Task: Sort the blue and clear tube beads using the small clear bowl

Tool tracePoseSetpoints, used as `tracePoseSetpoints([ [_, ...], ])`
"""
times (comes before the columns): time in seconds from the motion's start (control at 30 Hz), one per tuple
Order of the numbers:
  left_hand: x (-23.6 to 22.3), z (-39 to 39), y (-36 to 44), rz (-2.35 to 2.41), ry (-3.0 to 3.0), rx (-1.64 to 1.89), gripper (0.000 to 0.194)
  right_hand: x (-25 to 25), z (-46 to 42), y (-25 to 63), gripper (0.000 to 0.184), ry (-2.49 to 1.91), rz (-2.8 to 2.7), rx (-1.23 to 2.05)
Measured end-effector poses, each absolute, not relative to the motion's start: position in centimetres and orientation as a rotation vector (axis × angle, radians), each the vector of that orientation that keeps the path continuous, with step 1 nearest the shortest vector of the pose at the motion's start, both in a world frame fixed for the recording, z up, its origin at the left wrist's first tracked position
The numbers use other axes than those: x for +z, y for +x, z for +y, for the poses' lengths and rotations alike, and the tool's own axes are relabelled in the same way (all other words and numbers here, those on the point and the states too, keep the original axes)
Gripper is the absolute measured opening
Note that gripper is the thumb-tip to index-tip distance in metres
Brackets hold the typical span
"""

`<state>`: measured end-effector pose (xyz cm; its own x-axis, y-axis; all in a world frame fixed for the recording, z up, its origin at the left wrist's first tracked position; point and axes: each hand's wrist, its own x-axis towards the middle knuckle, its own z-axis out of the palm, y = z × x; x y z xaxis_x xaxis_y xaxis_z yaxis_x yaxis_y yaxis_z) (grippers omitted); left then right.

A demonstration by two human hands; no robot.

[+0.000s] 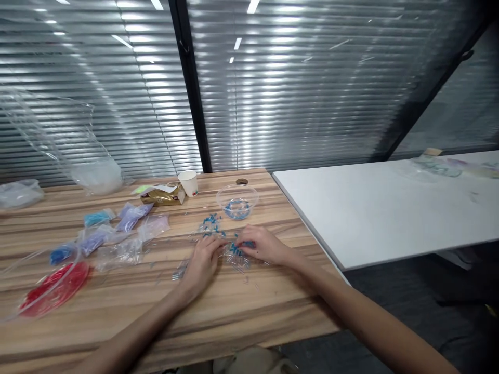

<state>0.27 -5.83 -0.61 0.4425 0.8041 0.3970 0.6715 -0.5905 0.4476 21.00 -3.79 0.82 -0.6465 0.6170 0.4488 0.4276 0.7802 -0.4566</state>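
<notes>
Left hand (202, 257) and right hand (265, 244) are resting, both curled, grasp indiscernible, around blue pieces (235, 249) lying before the bowl (237, 195); one careless sweep could be scattering them.

Location: office-type room, indicated by blinds (296, 109) behind framed glass (253, 6), white table (390, 213) and dark floor (393, 301).
</notes>
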Motion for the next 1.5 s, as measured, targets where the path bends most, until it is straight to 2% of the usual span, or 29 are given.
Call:
tracePoseSetpoints([
  [0.33, -0.6, -5.7, 0.3, 1.227, 2.454, 0.849, 0.022, 0.7, -3.5, 22.2, 0.012, -0.709, -2.429, 0.484],
  [0.67, -1.2, -4.9, 0.3, 1.19, 2.487, 0.931, 0.029, 0.3, -2.9, 22.0, 0.022, -0.674, -2.471, 0.495],
  [0.87, -1.1, -5.0, 0.3, 1.187, 2.496, 0.91, 0.031, 0.1, -2.9, 21.2, 0.023, -0.706, -2.463, 0.498],
  [1.2, -0.9, -4.9, 0.5, 1.199, 2.487, 0.895, 0.026, -0.4, -2.9, 20.8, 0.019, -0.739, -2.365, 0.525],
  [1.5, -0.5, -5.1, 0.6, 1.252, 2.488, 0.857, 0.019, -0.2, -2.8, 20.6, 0.022, -0.768, -2.398, 0.513],
])
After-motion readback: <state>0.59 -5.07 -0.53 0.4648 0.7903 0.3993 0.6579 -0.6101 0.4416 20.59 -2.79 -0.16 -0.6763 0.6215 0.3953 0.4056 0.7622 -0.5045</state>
